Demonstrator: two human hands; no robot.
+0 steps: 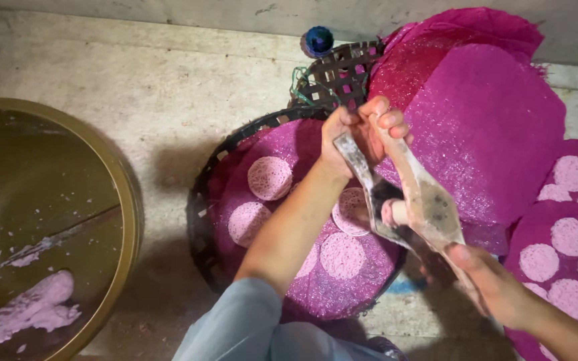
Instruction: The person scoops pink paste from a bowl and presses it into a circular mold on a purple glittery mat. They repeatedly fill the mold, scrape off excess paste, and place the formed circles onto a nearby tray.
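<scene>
The clear plastic bag (415, 194) hangs stretched between both hands, above the right edge of the round woven tray (202, 200). It is smeared inside with pale pink paste, and a small lump of that paste (393, 212) shows at the opening of its lower half. The left hand (359, 134) is closed tightly around the twisted upper end of the bag, fingers curled over it. The right hand (486, 277) grips the bag's lower end, pinching it near the bottom right of the view (its fingertips are partly hidden by the plastic).

Below the bag, the tray is lined with a glittery magenta cloth (302, 281), and several flat, round pink discs (269, 178) lie on it, set apart from one another. Just behind the tray, a second dark woven tray (336, 77) leans at a tilt, and a blue spool (318, 40) sits beside it by the wall. A pile of more magenta cloths (483, 120) lies to the right, and further right another cloth carries more pink discs (570, 237).

Well apart on the left stands a large round basin (125, 194) with a brownish rim. A mound of pale pink dough (28, 311) rests in its bottom, with a few scattered bits around it. Everything sits on a pale concrete floor (135, 73).
</scene>
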